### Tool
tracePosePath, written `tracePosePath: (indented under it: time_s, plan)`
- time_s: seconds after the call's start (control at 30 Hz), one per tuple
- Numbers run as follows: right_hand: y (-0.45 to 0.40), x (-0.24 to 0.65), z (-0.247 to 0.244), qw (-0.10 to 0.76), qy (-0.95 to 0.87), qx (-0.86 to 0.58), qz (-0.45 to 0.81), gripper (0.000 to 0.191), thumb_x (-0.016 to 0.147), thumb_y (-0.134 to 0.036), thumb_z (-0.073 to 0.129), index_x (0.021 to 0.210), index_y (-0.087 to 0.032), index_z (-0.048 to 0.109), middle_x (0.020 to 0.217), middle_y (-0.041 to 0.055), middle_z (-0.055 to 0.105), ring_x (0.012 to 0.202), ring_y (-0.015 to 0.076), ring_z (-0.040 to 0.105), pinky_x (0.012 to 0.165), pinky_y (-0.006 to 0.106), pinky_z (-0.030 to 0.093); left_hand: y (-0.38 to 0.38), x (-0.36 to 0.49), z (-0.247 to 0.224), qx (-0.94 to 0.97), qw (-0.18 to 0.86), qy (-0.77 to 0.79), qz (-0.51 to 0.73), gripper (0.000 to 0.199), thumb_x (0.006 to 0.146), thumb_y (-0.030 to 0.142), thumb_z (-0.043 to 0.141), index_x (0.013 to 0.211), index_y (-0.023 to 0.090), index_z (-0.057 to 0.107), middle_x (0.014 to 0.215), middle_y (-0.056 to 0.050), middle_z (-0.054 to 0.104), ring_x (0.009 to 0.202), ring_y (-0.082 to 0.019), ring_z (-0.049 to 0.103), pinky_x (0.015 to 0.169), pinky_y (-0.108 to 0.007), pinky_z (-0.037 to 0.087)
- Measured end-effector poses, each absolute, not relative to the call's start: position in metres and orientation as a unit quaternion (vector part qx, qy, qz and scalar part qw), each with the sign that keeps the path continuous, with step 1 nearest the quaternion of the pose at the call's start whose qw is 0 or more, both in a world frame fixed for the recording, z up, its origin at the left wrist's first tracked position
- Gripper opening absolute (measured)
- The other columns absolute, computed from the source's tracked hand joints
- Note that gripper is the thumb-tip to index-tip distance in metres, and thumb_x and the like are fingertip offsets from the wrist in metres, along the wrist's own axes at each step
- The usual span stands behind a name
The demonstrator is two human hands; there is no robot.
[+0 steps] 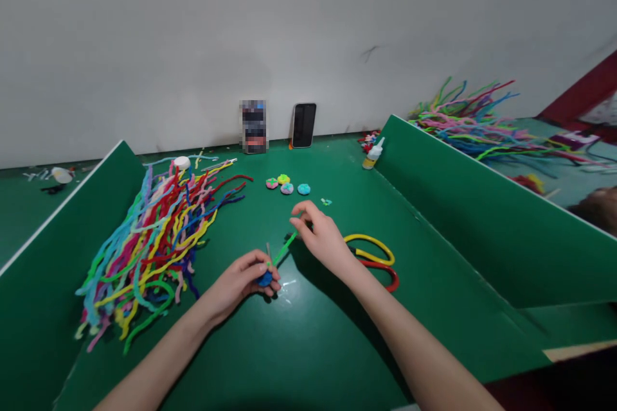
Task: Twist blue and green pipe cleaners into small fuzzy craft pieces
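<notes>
Left hand pinching a blue piece, right hand above a green stem.
The left hand's (253, 275) fingers grip the blue piece (265, 279) over the table (318, 340); the green stem (284, 250) slants from it toward the right hand (313, 228), whose fingers are curled, though whether they grip the stem I cannot tell. Scissors (396, 277) lie beneath the right hand; loose stems (159, 231) spread left.

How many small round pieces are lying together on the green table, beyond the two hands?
4: a pink piece at the left, a yellow piece slightly behind it, a lilac piece in front of the yellow, and a light-blue piece at the right. None looks hidden.
</notes>
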State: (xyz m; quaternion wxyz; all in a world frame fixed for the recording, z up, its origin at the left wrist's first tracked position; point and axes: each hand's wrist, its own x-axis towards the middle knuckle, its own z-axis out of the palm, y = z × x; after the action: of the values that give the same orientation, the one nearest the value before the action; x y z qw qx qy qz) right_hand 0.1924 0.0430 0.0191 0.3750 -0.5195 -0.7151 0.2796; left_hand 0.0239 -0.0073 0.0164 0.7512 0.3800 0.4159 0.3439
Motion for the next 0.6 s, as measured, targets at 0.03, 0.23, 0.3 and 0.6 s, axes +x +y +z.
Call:
tracePosePath:
  time_s: [0.03,0.23,0.3,0.6]
  plan:
    - [0.044,0.193,0.019,0.379,-0.71,-0.522,0.282,0.007,0.076,-0.022,0.039,0.081,-0.019,0.043,0.053,-0.0048,0.043,0.051,0.0127,0.044,0.056,0.024,0.033,-0.007,0.024,0.016,0.384,0.748,0.419,0.343,0.019,0.067,0.03,0.059,0.069,0.014,0.047,0.067,-0.002,0.059,0.059,-0.011,0.056,0.053,-0.022,0.043]
    - [0.047,0.194,0.018,0.401,-0.697,-0.509,0.308,0.008,0.074,-0.024,0.04,0.075,-0.018,0.046,0.054,-0.0037,0.044,0.053,0.0121,0.044,0.056,0.024,0.033,-0.008,0.023,0.015,0.384,0.725,0.446,0.358,0.021,0.064,0.03,0.06,0.067,0.014,0.047,0.06,0.0,0.056,0.051,-0.008,0.051,0.043,-0.018,0.038]
    - [0.05,0.196,0.018,0.457,-0.647,-0.503,0.345,0.009,0.072,-0.026,0.042,0.074,-0.018,0.047,0.058,-0.0029,0.045,0.055,0.0114,0.045,0.057,0.024,0.035,-0.009,0.023,0.014,0.381,0.713,0.452,0.378,0.021,0.063,0.03,0.06,0.066,0.014,0.048,0.06,0.001,0.056,0.05,-0.007,0.05,0.041,-0.016,0.036]
    - [0.046,0.194,0.018,0.349,-0.51,-0.431,0.657,0.032,0.07,-0.045,0.045,0.059,-0.015,0.046,0.053,-0.0026,0.049,0.038,0.0041,0.037,0.036,0.017,0.025,-0.011,0.023,0.008,0.439,0.654,0.452,0.418,0.019,0.068,0.033,0.055,0.069,0.015,0.051,0.068,0.0,0.057,0.055,-0.007,0.05,0.046,-0.017,0.036]
